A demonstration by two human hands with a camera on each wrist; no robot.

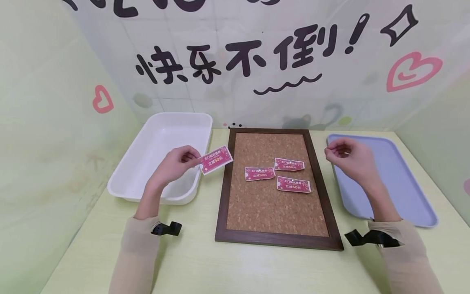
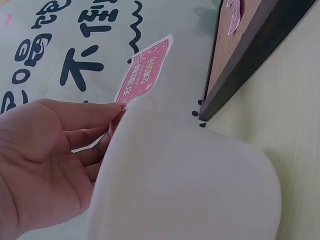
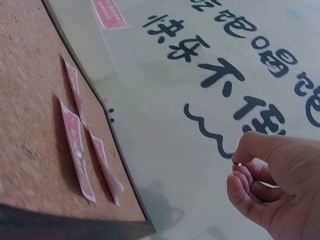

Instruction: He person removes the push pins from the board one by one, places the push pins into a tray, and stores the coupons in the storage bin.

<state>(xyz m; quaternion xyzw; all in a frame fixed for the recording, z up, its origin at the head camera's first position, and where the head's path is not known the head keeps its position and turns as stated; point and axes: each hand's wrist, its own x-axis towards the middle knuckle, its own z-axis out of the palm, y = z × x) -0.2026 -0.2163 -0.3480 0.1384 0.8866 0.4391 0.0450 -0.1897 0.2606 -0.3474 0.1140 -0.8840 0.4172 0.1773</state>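
Note:
Above the right rim of the white tub, my left hand (image 1: 177,164) pinches a pink paper coupon (image 1: 216,159) by its left end, between thumb and fingers. The coupon's far corner reaches over the left frame of the corkboard (image 1: 264,216). Three similar coupons, one at the upper right (image 1: 289,164), one at the left (image 1: 259,173) and one lower right (image 1: 293,185), are pinned to the cork, with some edges lifting. My right hand (image 1: 350,159), over the blue tray's left side, pinches a tiny shiny pin (image 3: 239,164) between thumb and fingertip, mostly hidden by the fingers.
The white tub (image 1: 126,179) stands left of the corkboard, the blue tray (image 1: 398,179) to its right. All lie on a pale yellow table (image 1: 235,269). A printed cloth (image 1: 235,106) with black lettering hangs behind them. Black straps circle both wrists.

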